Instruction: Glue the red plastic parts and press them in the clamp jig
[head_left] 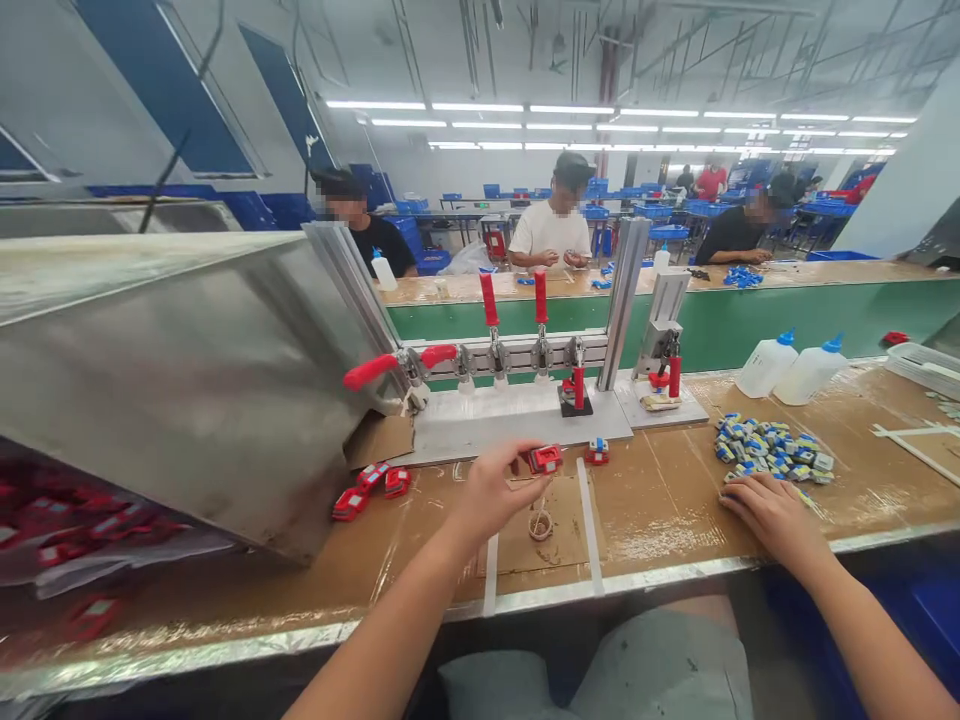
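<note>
My left hand (499,492) pinches a red plastic part (545,460) above the brown work surface, with a small round cup (540,524) below it. My right hand (769,510) rests at the near edge of a pile of grey, blue and yellow parts (772,447); its fingers point left and bend down, and whether they hold a part is hidden. A red part with a blue and white top (598,451) sits right of my left hand. Several red parts (373,487) lie together to the left.
A metal rack of red-handled clamps (517,355) stands behind my left hand, beside a smaller clamp stand (661,375). Two white bottles (810,372) stand at the back right. A large metal bin (187,400) fills the left. People sit at the bench (465,290) opposite.
</note>
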